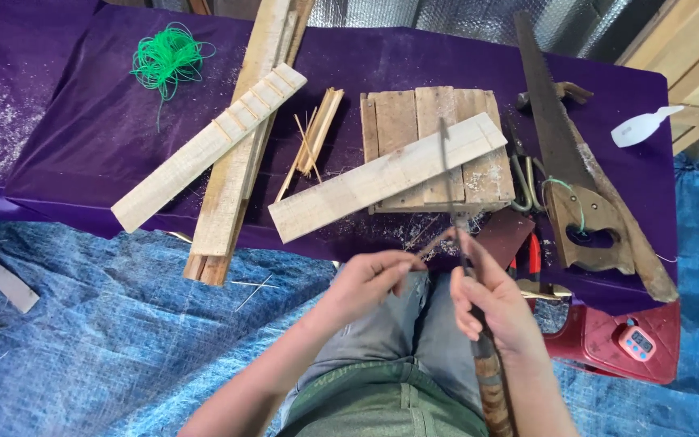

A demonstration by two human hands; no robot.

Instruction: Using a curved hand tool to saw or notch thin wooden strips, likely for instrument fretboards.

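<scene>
Closed around a long knife [464, 267], the right hand [491, 303] holds its grip on the wrapped handle, blade running away from the body toward the notched plank [387, 176] on the table [107, 137]. Left hand [366, 283] pinches a thin sliver of wood [433, 243], whose long axis slants up to meet the blade just beside the right hand's fingers.

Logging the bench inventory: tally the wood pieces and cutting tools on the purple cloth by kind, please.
Notched pale slats: 2
Plank stack: 1
Small slatted pallet: 1
Thin stick bundle: 1
Handsaw: 1
Knife in right hand: 1
Total: 7
</scene>
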